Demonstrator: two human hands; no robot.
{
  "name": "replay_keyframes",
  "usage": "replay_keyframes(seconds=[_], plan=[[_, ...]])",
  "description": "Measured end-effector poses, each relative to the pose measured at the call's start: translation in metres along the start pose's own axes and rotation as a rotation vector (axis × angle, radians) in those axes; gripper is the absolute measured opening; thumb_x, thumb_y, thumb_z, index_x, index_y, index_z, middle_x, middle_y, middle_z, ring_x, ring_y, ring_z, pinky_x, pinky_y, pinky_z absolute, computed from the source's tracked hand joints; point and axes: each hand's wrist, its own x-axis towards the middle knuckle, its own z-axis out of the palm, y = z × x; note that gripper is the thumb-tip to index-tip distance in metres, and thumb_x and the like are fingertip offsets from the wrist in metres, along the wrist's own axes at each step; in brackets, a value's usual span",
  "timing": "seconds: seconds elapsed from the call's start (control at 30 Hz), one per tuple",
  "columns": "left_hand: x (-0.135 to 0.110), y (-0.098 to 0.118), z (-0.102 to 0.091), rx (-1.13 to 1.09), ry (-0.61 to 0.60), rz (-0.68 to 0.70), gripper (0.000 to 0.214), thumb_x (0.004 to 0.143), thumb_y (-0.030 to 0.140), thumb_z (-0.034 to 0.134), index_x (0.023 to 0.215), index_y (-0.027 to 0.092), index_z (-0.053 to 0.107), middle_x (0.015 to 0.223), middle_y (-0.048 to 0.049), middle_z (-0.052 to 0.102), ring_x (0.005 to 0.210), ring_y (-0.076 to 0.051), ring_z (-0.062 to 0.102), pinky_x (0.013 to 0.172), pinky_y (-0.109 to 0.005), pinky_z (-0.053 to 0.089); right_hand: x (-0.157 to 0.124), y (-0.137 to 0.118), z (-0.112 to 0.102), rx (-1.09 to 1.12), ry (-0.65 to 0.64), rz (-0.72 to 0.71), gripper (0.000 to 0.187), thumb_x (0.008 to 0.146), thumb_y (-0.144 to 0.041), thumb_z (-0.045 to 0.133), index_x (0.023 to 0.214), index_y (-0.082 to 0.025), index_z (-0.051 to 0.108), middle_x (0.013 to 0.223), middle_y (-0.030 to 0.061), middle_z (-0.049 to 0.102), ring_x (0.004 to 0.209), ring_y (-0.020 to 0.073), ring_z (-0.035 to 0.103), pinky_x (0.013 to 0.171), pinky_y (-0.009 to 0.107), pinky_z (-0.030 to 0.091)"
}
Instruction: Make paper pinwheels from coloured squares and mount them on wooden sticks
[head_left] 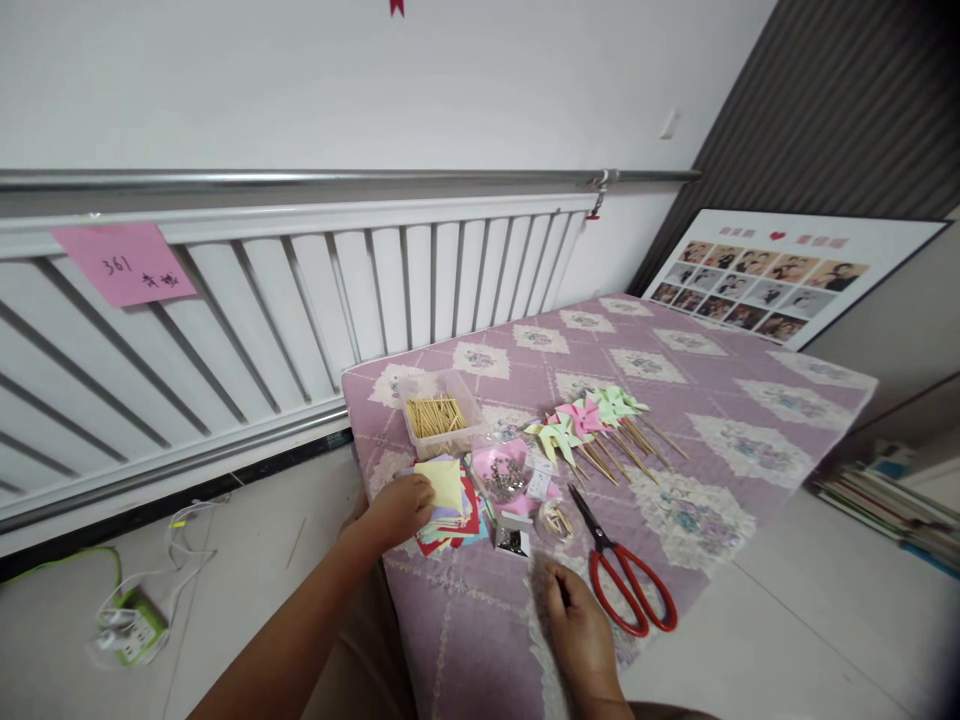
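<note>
My left hand (397, 510) rests on a stack of coloured paper squares (450, 500) at the near left of a purple quilted mattress (675, 380), fingers curled over the yellow top sheet. My right hand (577, 625) lies on the mattress near its front edge, fingers loosely bent, holding nothing I can see. Red-handled scissors (626, 580) lie just right of it. Between the hands sit a pink dish of small metal pins (502, 472) and small packets. Finished paper pinwheels on wooden sticks (592, 425) lie further back.
A clear plastic box of wooden sticks (436, 415) stands behind the paper. A white radiator (300, 300) with a pink note lines the wall. A framed photo board (765, 280) leans at the right. Books (885, 500) and a power strip (131, 625) lie on the floor.
</note>
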Motion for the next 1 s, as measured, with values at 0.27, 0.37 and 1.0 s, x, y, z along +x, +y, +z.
replay_keyframes(seconds=[0.27,0.37,1.0], plan=[[0.002,-0.003,0.003,-0.095,0.081,-0.100,0.020,0.081,0.015,0.045,0.081,0.019,0.065,0.089,-0.0059,0.067,0.087,-0.019,0.058,0.083,-0.030,0.044,0.000,0.001,0.000,-0.003,0.015,-0.017,0.039,0.084,-0.044,0.041,0.098,-0.016,0.066,0.099,0.0121,0.072,0.092,0.0264,0.067,0.082,0.037,0.052],[0.004,-0.006,0.005,-0.127,0.156,-0.171,0.021,0.078,0.012,0.044,0.078,0.018,0.064,0.085,-0.0057,0.067,0.081,-0.018,0.059,0.078,-0.030,0.045,0.000,0.000,-0.001,-0.003,0.011,-0.014,0.040,0.084,-0.044,0.041,0.098,-0.016,0.066,0.099,0.0119,0.072,0.091,0.0265,0.067,0.081,0.036,0.052],[-0.019,0.070,-0.003,-0.470,0.916,-0.067,0.020,0.073,0.006,0.048,0.080,0.021,0.059,0.096,-0.0052,0.062,0.097,-0.019,0.058,0.090,-0.036,0.046,0.000,-0.004,-0.001,0.007,0.009,0.003,0.037,0.086,-0.041,0.041,0.098,-0.016,0.065,0.100,0.0124,0.071,0.092,0.0257,0.065,0.083,0.036,0.050]])
